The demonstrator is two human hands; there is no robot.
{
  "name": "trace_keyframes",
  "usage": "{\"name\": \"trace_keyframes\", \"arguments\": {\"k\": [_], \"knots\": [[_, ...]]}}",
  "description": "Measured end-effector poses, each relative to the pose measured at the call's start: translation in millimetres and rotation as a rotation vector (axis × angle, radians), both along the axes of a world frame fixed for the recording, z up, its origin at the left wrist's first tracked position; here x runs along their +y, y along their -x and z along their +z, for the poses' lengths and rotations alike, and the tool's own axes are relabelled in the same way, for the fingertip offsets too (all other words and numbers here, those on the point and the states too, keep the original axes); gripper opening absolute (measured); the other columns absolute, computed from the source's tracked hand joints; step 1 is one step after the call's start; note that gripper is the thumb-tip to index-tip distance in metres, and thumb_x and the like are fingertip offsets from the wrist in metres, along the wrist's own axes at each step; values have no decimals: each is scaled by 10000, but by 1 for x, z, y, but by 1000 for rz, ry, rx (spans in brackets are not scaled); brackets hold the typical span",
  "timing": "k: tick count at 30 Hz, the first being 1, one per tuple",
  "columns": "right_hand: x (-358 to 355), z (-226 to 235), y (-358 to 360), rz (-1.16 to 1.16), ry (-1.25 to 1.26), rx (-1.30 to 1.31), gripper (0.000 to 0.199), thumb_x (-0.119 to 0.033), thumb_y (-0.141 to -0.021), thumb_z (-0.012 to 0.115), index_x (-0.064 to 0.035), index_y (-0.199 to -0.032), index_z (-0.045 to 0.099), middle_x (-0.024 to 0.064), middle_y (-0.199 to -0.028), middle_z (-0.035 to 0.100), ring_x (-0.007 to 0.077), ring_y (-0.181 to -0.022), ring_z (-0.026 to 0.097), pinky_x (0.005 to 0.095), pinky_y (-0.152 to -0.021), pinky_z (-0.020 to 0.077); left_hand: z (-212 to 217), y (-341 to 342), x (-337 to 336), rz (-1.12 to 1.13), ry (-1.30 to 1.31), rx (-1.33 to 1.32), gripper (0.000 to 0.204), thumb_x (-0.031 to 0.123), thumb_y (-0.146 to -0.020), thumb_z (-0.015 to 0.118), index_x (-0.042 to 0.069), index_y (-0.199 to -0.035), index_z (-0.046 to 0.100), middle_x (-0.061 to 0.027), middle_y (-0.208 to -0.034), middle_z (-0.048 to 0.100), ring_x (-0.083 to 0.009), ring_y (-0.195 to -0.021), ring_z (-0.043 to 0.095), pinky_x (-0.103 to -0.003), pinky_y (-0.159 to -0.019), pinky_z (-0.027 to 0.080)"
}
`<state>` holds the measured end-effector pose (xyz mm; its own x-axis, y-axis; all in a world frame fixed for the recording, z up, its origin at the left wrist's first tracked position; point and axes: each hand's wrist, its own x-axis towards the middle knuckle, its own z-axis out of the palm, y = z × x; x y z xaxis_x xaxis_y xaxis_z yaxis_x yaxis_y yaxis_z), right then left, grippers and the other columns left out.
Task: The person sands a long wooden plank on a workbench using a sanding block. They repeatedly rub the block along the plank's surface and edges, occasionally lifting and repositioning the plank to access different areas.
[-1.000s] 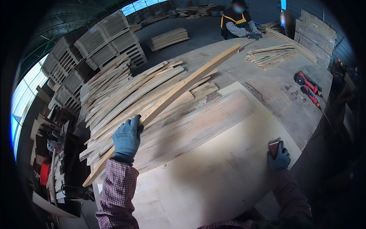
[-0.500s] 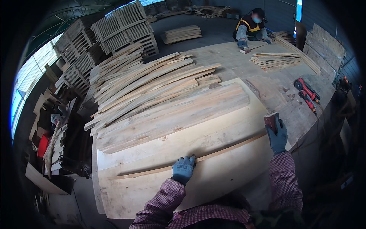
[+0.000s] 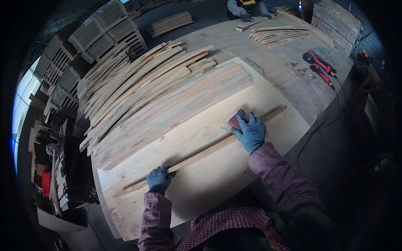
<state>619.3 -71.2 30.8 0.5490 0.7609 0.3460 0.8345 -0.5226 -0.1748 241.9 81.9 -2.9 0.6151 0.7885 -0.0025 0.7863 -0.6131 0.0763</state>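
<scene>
Fingers of the left hand (image 3: 158, 180) pin the thin wooden strip (image 3: 201, 152) to the bench (image 3: 217, 180) while the right hand (image 3: 250, 133) grips a sanding block (image 3: 234, 121); strokes should follow the strip's length with steady hold-down.

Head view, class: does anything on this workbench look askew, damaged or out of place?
Nothing stands out. The left hand pins one long wooden strip flat on the plywood sheet; the right hand presses a sanding block on it. The pile of strips is fanned loosely but lies wholly on the bench.
</scene>
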Motion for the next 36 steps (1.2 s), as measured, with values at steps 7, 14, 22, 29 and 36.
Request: {"name": "trace_keyframes", "arguments": {"k": [7,14,22,29,36], "knots": [[35,5,160,532,48,40,775,-489,-765,748,-234,-1439,462,196,-1365,444,347,-1105,511,488,-896,460,1,2,2,-18,-55,-19,301,408,-801,750,227,-1034,691,-63,-907,679,-308,-867,659,-460,-758,518],[-34,-11,-97,-140,50,-58,680,-497,-865,667,-229,-1458,470,175,-1289,529,344,-1093,564,506,-929,459,2,6,0,37,-31,-24,290,393,-783,764,235,-1016,693,-59,-914,689,-311,-866,662,-463,-758,517],[-61,-17,-150,-540,100,87,734,-584,-874,615,-282,-1505,391,185,-1294,535,375,-1039,594,523,-879,479,4,-3,-1,52,-39,-34,286,404,-794,763,221,-1004,694,-66,-892,691,-312,-870,663,-455,-783,514],[10,13,44,-38,68,-262,627,-429,-867,653,-163,-1398,452,229,-1413,430,388,-1172,509,519,-946,424,7,6,4,55,-41,-5,293,426,-806,746,203,-986,689,-91,-890,704,-321,-849,669,-458,-751,518],[6,7,-21,205,48,-95,373,-291,-897,652,-295,-1269,633,2,-1165,567,257,-1014,573,451,-788,496,10,9,3,14,-63,-48,257,381,-807,737,200,-983,694,-93,-855,706,-320,-822,673,-455,-735,523]]}}
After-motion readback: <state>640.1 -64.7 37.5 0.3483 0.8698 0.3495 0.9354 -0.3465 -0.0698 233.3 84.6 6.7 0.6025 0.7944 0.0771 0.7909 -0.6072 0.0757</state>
